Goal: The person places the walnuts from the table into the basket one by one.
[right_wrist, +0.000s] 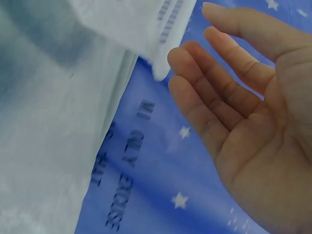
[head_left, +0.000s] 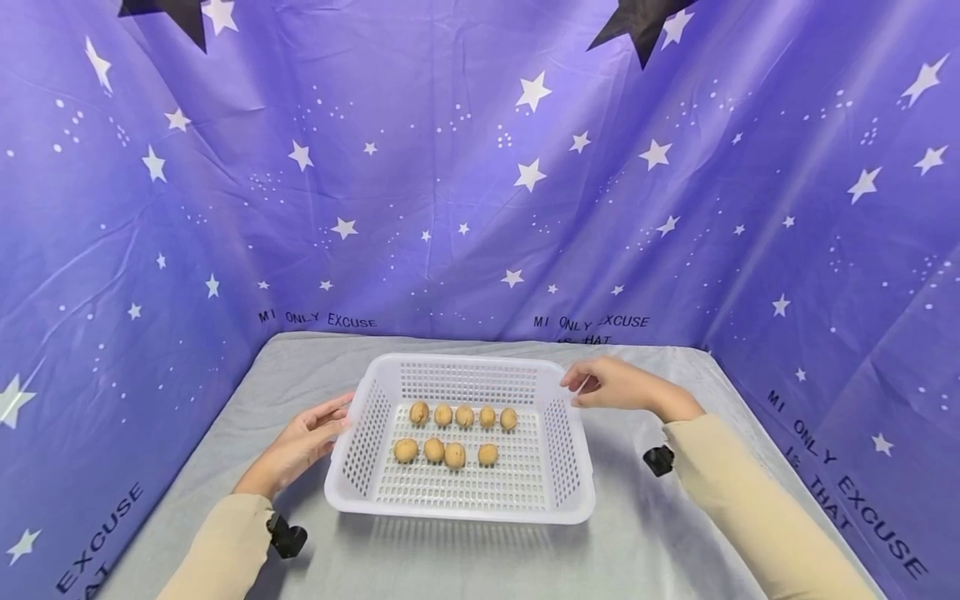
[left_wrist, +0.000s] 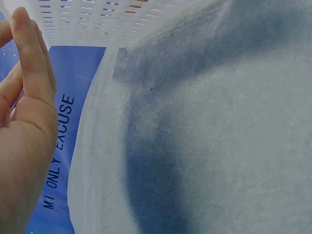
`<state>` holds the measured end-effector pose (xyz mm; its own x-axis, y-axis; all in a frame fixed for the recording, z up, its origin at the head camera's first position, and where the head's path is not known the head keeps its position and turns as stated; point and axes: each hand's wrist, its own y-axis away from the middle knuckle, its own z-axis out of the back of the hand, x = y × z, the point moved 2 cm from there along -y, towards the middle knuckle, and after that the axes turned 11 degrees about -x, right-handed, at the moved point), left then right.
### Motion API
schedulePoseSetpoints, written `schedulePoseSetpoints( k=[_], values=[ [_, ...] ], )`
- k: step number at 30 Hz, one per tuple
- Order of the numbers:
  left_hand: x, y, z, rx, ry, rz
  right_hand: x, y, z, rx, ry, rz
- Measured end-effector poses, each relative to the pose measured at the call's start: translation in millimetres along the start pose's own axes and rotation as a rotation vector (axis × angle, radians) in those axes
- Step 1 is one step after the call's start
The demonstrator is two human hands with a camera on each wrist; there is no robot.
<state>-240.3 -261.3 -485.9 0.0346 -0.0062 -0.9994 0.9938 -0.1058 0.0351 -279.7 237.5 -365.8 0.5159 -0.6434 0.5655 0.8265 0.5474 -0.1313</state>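
Observation:
A white plastic basket (head_left: pixel 459 513) with slotted walls rests over the grey table. Inside it, several walnuts (head_left: pixel 454 456) lie in two rows on the slotted floor, the near row having a wider gap towards its right end. My left hand (head_left: pixel 303 442) is at the basket's left rim, fingertips against the outer side. In the left wrist view its fingers (left_wrist: pixel 33 63) stand nearly straight beside the wall. At the far right corner is my right hand (head_left: pixel 618 385), its fingertips right at the rim. The right wrist view shows its fingers (right_wrist: pixel 195 95) loosely bent and spread, nothing between them.
A grey cloth (head_left: pixel 300 367) covers the table. Purple curtains (head_left: pixel 450 167) with white stars and printed words hang behind it and along both sides. A small black device sits on each wrist, over the beige sleeves (head_left: pixel 750 492).

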Motion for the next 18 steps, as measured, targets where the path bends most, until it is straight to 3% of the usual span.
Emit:
schedulePoseSetpoints(
  k=[9, 18],
  values=[
    [-3.5, 0.5, 1.5, 0.014, -0.022, -0.001, -26.0, 36.2, 10.8, -0.087, 0.037, -0.033],
    [-10.6, 0.8, 3.8, 0.012, -0.122, -0.044, -48.0, 65.2, 6.0, -0.171, 0.018, -0.057]
  ],
)
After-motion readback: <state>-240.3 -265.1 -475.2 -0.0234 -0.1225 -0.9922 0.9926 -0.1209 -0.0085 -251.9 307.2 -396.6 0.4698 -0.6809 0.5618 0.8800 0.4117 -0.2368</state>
